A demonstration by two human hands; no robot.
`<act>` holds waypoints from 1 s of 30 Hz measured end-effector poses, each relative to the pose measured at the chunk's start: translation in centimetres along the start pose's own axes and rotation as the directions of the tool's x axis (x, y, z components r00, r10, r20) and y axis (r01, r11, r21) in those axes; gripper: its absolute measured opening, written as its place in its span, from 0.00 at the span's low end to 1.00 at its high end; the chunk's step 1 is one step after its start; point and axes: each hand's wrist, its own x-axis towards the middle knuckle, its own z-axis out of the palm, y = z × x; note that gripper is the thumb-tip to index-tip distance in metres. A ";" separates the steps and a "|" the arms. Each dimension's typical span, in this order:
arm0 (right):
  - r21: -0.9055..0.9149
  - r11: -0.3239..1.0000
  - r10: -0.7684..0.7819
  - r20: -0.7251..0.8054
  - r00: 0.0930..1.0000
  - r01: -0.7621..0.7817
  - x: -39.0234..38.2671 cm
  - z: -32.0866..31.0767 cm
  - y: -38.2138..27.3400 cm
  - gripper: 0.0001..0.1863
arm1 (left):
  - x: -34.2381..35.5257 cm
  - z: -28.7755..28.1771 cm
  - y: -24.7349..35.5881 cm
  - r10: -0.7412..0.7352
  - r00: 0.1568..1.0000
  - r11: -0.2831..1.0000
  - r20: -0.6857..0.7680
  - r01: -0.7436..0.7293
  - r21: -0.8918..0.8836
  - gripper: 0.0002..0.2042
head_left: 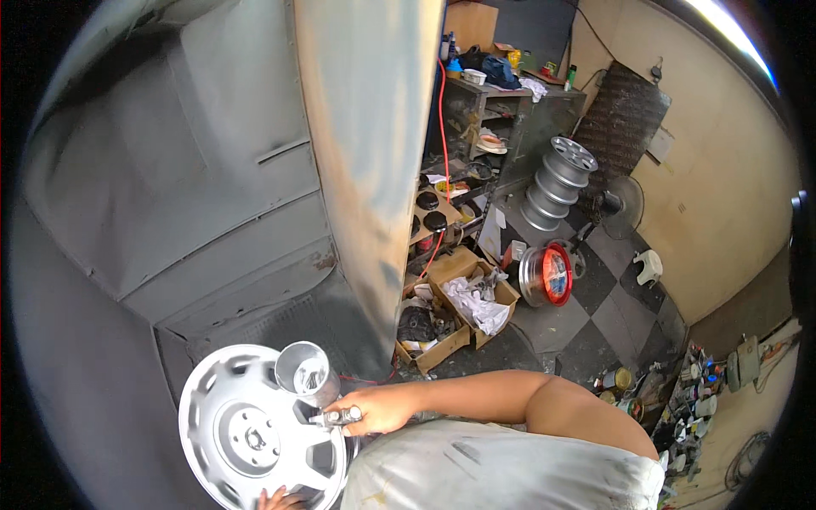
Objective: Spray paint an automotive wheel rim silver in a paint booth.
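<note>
Down at the lower left of the frame, a silver wheel cover [255, 433] faces the camera, its rim running off the bottom edge. The right hand [378, 410] is closed in a tight grip around a spray gun [319, 387], whose metal cup sits just over the cover's upper right edge. The left hand [279, 500] shows only fingertips on the cover's lower rim; whether it grips or merely steadies I cannot tell. A grey booth wall [195, 178] stands close behind. Right of its panel edge lies open checkered floor [612, 306], hemmed by cardboard boxes [459, 306], a red-faced wheel [548, 274] and stacked rims [557, 183].
</note>
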 end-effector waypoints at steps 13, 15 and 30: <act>-0.222 0.973 -0.113 -0.205 0.972 0.067 3.9 -0.6 0.0 0.30 | 0.9 1.7 -2.9 -0.664 0.639 0.669 -0.388 0.739 0.074 0.38; -0.278 0.959 -0.117 -0.223 0.968 0.052 4.5 -0.3 -0.3 0.31 | 2.2 1.7 -2.9 -0.668 0.643 0.700 -0.375 0.714 -0.022 0.41; -0.035 0.999 -0.020 0.093 0.996 0.023 5.9 6.1 -3.1 0.31 | 5.8 1.3 -1.7 -0.656 0.731 0.713 -0.188 0.682 0.165 0.40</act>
